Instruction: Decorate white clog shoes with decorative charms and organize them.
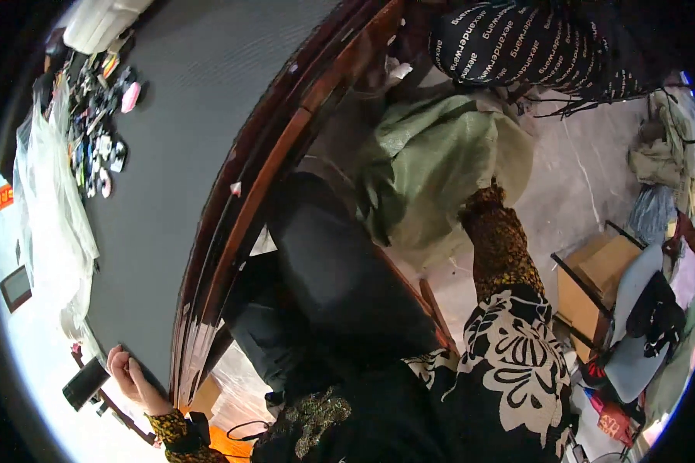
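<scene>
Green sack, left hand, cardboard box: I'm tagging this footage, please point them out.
Green sack (432,158): head view, on its folded side.
Left hand (135,380): head view, middle of the hand.
Cardboard box (611,264): head view, upper panel.

Wears black top (394,417) with glittery gold-toned patch (321,418) on front, big cream flowers on right sleeve (521,370). Has speckled black-and-mustard right cuff (506,251), gathered at end, and matching left cuff (168,426). Leaves left hand (135,380) bare. Wears plain black trousers (347,270).
</scene>
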`<state>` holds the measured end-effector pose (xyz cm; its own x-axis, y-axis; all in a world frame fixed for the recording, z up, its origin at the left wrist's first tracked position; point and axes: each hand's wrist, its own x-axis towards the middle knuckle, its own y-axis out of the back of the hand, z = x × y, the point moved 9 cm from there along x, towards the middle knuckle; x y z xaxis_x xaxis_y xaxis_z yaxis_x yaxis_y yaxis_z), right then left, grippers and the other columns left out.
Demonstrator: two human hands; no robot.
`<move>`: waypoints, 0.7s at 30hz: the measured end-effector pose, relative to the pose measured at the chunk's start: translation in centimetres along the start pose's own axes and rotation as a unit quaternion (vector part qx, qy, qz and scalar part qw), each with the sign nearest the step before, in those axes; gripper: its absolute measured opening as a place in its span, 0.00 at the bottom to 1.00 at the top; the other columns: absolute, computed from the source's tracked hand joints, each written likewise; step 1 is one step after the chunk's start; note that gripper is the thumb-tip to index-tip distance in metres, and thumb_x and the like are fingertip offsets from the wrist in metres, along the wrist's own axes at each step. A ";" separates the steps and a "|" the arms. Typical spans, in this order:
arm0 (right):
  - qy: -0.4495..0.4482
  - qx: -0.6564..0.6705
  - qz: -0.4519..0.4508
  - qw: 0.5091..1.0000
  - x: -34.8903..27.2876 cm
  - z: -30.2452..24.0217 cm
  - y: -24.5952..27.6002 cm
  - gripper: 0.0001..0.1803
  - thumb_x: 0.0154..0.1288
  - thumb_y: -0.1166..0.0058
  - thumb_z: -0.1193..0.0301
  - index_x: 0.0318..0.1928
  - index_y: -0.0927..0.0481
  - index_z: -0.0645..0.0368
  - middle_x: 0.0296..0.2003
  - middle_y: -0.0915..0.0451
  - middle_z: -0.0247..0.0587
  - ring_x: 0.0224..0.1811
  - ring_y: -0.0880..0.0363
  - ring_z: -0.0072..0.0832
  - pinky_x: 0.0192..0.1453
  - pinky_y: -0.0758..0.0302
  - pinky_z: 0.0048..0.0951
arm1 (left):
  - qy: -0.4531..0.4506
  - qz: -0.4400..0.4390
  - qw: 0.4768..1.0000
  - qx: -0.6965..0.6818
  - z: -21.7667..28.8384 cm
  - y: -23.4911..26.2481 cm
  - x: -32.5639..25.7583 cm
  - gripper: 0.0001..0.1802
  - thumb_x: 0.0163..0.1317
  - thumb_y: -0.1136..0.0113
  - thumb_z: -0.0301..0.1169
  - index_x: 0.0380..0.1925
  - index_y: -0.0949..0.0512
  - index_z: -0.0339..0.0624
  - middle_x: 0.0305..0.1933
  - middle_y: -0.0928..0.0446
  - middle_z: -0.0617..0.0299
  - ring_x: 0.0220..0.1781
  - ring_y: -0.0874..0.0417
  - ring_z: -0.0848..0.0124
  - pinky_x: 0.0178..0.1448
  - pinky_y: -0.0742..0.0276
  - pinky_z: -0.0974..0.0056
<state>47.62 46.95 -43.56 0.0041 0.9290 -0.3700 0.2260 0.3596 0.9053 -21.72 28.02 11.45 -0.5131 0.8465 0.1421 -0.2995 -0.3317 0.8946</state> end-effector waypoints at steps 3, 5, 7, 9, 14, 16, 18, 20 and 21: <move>-0.008 -0.021 0.011 1.000 -2.4 0.3 1.0 0.28 0.49 0.34 0.60 0.47 0.28 0.59 0.53 0.31 0.47 0.57 0.34 0.46 0.59 0.33 0.44 | -0.021 0.000 1.000 0.021 0.3 -0.2 0.1 0.07 0.62 0.53 0.24 0.38 0.29 0.33 0.54 0.31 0.51 0.56 0.32 0.62 0.64 0.42 0.60; -0.008 -0.025 0.018 1.000 -3.4 -1.0 3.1 0.29 0.49 0.33 0.59 0.48 0.29 0.59 0.54 0.31 0.47 0.57 0.34 0.46 0.59 0.33 0.44 | -0.017 0.006 1.000 -0.001 0.2 -0.1 0.2 0.07 0.62 0.53 0.24 0.39 0.29 0.33 0.54 0.31 0.52 0.56 0.32 0.63 0.64 0.42 0.61; -0.160 0.044 -0.020 0.986 -7.7 -4.2 9.1 0.35 0.46 0.32 0.59 0.52 0.33 0.60 0.53 0.31 0.47 0.57 0.34 0.47 0.58 0.33 0.42 | -0.006 -0.001 1.000 -0.001 -0.1 0.2 0.0 0.08 0.62 0.53 0.23 0.40 0.29 0.33 0.54 0.31 0.52 0.56 0.32 0.64 0.64 0.41 0.62; -0.194 0.028 -0.012 0.981 -10.6 -4.3 13.5 0.36 0.47 0.33 0.59 0.52 0.35 0.62 0.51 0.29 0.52 0.55 0.32 0.48 0.56 0.30 0.40 | -0.018 0.001 0.999 -0.029 1.2 -0.2 0.0 0.08 0.62 0.53 0.23 0.40 0.29 0.33 0.55 0.31 0.52 0.56 0.32 0.64 0.63 0.41 0.62; -0.174 0.154 0.185 0.955 -15.2 -0.8 22.3 0.37 0.43 0.34 0.62 0.50 0.34 0.70 0.45 0.26 0.63 0.50 0.28 0.54 0.53 0.30 0.44 | -0.059 0.013 0.997 -0.045 1.6 -0.4 0.0 0.08 0.61 0.52 0.23 0.39 0.27 0.33 0.54 0.30 0.53 0.56 0.31 0.64 0.63 0.40 0.63; -0.213 0.168 0.223 0.936 -17.0 -2.7 27.5 0.35 0.43 0.35 0.63 0.49 0.33 0.69 0.43 0.25 0.60 0.47 0.26 0.53 0.51 0.29 0.44 | -0.066 0.016 0.996 -0.054 1.5 0.0 -0.2 0.08 0.61 0.52 0.23 0.38 0.27 0.33 0.53 0.30 0.54 0.56 0.31 0.64 0.63 0.40 0.63; -0.210 0.134 0.236 0.939 -18.7 -4.0 31.9 0.35 0.42 0.35 0.63 0.50 0.33 0.69 0.43 0.25 0.59 0.47 0.26 0.52 0.51 0.29 0.43 | -0.074 0.019 0.995 -0.070 1.6 0.0 -0.3 0.07 0.61 0.52 0.22 0.37 0.27 0.33 0.53 0.30 0.54 0.56 0.31 0.64 0.63 0.40 0.63; -0.152 0.093 0.284 0.942 -20.2 -5.5 35.3 0.37 0.42 0.37 0.63 0.52 0.33 0.70 0.44 0.25 0.58 0.49 0.27 0.50 0.53 0.30 0.42 | -0.074 0.025 0.993 -0.090 2.0 0.1 -0.6 0.06 0.60 0.52 0.22 0.35 0.26 0.34 0.51 0.29 0.54 0.55 0.30 0.64 0.63 0.40 0.63; -0.148 0.091 0.292 0.940 -20.9 -5.9 36.3 0.37 0.42 0.37 0.63 0.52 0.33 0.70 0.44 0.25 0.58 0.49 0.27 0.50 0.53 0.30 0.42 | -0.075 0.032 0.992 -0.096 2.1 0.3 -0.7 0.06 0.60 0.52 0.22 0.35 0.26 0.34 0.51 0.29 0.54 0.55 0.30 0.64 0.63 0.40 0.63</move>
<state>49.99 41.07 -1.75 0.4448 0.8884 0.1136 0.2643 -0.2514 0.9311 -19.80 28.24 12.48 -0.4152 0.8688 0.2698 -0.4258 -0.4477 0.7863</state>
